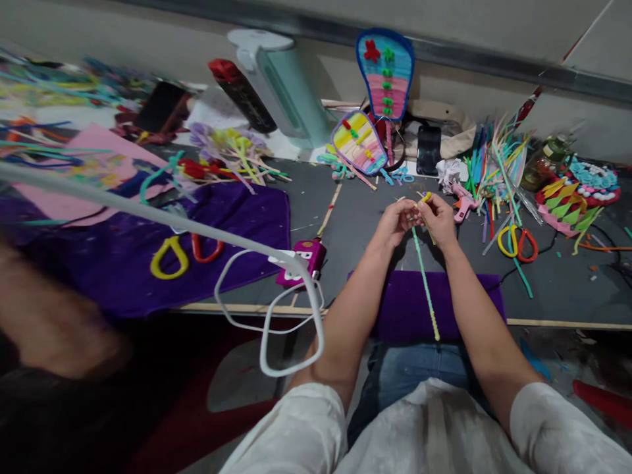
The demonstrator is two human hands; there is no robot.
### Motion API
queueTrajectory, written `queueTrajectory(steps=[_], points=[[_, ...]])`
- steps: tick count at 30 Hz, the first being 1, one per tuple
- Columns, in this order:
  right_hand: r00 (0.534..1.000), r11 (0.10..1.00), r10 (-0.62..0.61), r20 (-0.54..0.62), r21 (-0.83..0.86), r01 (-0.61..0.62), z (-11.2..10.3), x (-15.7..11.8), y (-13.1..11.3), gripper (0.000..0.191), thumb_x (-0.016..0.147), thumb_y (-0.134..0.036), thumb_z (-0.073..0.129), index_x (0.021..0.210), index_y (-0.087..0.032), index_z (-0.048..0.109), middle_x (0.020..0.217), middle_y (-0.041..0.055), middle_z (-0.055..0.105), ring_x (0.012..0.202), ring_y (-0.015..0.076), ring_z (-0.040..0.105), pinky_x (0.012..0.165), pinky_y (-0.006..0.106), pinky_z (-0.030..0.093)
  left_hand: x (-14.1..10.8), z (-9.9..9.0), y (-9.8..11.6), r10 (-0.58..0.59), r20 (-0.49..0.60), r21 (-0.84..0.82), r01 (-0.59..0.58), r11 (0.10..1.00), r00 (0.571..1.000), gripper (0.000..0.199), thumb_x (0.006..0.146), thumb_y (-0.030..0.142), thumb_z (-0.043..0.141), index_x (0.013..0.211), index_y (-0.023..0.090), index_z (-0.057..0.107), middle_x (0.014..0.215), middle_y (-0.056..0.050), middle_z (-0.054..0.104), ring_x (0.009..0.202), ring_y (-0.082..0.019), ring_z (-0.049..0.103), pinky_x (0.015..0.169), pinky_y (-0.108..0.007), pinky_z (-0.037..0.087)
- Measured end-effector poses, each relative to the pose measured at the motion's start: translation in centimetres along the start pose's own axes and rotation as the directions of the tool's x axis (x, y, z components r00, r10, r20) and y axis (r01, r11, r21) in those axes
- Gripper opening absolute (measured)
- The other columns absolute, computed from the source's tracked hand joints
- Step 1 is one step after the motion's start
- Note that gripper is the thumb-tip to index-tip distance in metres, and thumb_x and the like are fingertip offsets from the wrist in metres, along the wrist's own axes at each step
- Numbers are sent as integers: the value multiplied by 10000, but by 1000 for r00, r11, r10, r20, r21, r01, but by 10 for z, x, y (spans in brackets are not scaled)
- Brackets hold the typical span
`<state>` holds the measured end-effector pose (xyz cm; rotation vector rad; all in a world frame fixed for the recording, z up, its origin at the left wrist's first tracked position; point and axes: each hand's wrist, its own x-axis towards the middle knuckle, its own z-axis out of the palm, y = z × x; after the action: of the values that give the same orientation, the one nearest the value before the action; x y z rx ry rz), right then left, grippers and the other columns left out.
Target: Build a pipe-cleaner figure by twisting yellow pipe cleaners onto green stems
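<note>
Both my hands meet over the grey table, fingers bent and pinched close together. My left hand (pixel 399 222) grips the upper end of a long mint-green pipe cleaner (pixel 423 270), which slants down toward my lap and turns yellow at its lower tip. Between thumb and fingers of my right hand (pixel 439 220) is a short yellow pipe cleaner (pixel 426 197), right beside the left fingertips. Fingers partly cover where the two pieces meet, so I cannot tell whether they are joined. Under my forearms, a folded purple cloth (pixel 402 303) lies at the table edge.
Scissors (pixel 517 243) and a pink glue gun (pixel 464 203) lie to the right, near bundled pipe cleaners (pixel 498 161). Leftward are a magenta power strip (pixel 309 258), a white looped cable (pixel 291 329), and purple cloth (pixel 251 224). Another person's blurred arm (pixel 54 316) is at far left.
</note>
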<state>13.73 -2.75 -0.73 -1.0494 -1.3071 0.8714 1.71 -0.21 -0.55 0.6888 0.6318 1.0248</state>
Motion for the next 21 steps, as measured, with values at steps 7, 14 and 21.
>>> queueTrajectory(steps=[7, 14, 21], points=[[999, 998, -43, 3, -53, 43, -1, -1, -3, 296, 832, -515, 577, 789, -223, 552, 680, -36, 528, 633, 119, 502, 595, 243, 422, 0, 0, 2, -61, 2, -39, 61, 997, 998, 58, 662, 206, 622, 677, 174, 576, 592, 8, 582, 522, -94, 528, 571, -244, 479], [998, 994, -58, 15, -88, 59, -1, -1, -6, 296, 839, -512, 564, 772, -225, 545, 680, -38, 518, 639, 119, 487, 635, 249, 423, -1, -2, 2, -106, -2, -60, 106, 993, 994, 19, 660, 197, 598, 670, 184, 588, 597, -1, 594, 540, -104, 543, 601, -245, 487], [996, 989, -83, 35, -122, 86, 0, -2, -9, 285, 848, -482, 561, 735, -221, 534, 679, -34, 511, 641, 119, 476, 648, 252, 414, -1, -2, 2, -143, -13, -95, 141, 985, 990, 21, 649, 196, 586, 633, 183, 582, 562, -5, 590, 513, -104, 533, 564, -237, 488]])
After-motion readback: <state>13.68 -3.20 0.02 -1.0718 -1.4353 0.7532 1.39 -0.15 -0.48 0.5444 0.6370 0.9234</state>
